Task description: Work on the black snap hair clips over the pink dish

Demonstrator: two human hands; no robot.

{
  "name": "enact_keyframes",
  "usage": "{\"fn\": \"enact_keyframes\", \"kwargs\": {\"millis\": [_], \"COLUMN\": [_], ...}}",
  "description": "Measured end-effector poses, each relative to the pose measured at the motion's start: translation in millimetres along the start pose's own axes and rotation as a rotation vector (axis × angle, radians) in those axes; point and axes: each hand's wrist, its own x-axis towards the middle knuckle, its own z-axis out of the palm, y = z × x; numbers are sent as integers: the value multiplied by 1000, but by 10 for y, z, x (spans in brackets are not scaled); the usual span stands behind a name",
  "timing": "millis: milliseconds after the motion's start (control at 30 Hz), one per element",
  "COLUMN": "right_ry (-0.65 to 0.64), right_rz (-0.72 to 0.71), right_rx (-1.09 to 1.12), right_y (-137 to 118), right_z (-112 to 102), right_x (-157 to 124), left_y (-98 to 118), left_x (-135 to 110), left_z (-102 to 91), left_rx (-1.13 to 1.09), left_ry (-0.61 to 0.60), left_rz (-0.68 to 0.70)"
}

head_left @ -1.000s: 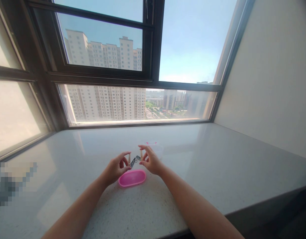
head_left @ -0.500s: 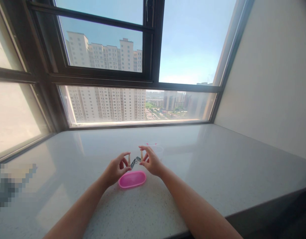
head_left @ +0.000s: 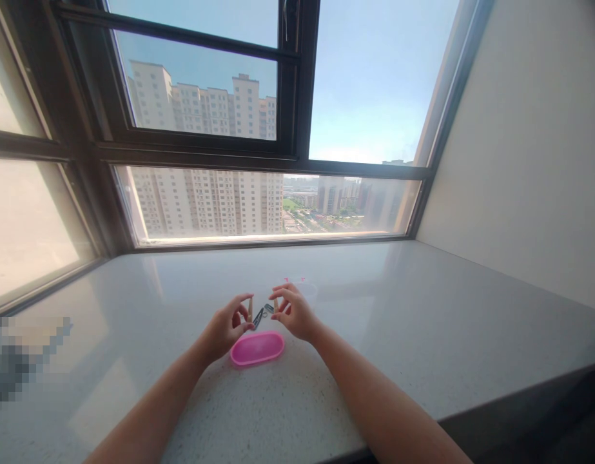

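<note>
Pegs (head_left: pixel 250 308), one to each hand, right here in the lower middle of the frame! Left hand (head_left: pixel 229 324) comes in from the lower left, thumb and forefinger pinched on its peg, thumb at the bottom, forefinger over the top, the piece standing near upright between them. Across from it, right hand (head_left: pixel 296 314) reaches in from the lower right, narrow grip too, and its own peg (head_left: pixel 276 305) sits between forefinger and thumb, also close to upright. The two pegs face each other over a small gap, on the inner side of each hand, well short of touching.

And look in that gap: a long dark clip (head_left: pixel 258 318) lies slantwise just beside the left fingertips, a second clip (head_left: pixel 269 309) is close by the right ones, and a little ring (head_left: pixel 265 315) sits between the two. Just below, nearer the bottom of the frame, there's the pink tray (head_left: pixel 257 348), its upper left edge close under the left thumb. Behind the right hand, partly hidden by it, a clear box (head_left: pixel 307 294) shows its pink tabs. All this on the pale counter (head_left: pixel 398 322), with the window (head_left: pixel 304 96) filling the upper frame and tall buildings (head_left: pixel 200 200) beyond the glass.
</note>
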Motion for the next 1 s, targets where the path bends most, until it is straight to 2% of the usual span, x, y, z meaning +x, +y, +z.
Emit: {"fn": "enact_keyframes", "kwargs": {"millis": [1000], "right_ry": [-33], "right_rz": [27], "right_rx": [-14], "right_y": [-22], "right_z": [-9], "right_x": [-3], "left_y": [42], "left_x": [-6], "left_z": [0], "left_rx": [-26], "left_ry": [-28], "left_rz": [-13]}}
